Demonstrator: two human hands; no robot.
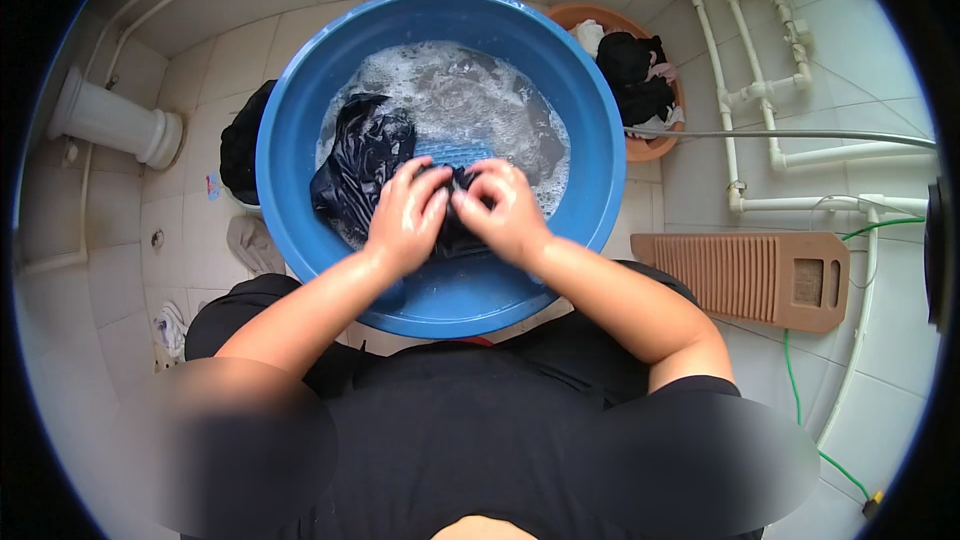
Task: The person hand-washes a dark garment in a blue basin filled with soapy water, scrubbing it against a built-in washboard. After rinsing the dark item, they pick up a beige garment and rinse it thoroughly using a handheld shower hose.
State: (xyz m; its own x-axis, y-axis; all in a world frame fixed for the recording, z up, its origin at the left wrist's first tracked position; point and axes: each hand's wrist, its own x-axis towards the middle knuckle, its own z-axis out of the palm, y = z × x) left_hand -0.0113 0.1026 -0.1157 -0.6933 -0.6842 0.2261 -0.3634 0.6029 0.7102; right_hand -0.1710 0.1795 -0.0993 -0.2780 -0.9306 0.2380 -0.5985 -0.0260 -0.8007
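Observation:
A wet black garment [362, 152] lies partly in soapy water inside a large round blue tub [284, 155]. My left hand [407, 218] pinches a bunched part of the garment near the middle of the tub. Close beside it, my right hand [505, 212] grips the same bunch with curled fingers. Under the cloth, just beyond my fingertips, shows a blue ridged washboard surface [450, 153]. Grey suds [455, 90] cover the far part of the tub. The rest of the bunch hangs below my hands, partly hidden by them.
An orange basin [655, 148] of dark and light clothes stands beyond the tub at right. A brown washboard [740, 275] lies on the right. Dark cloth [243, 145] sits against the tub's left side. White pipes [728, 145] run along the right wall; a white pedestal [115, 120] stands left.

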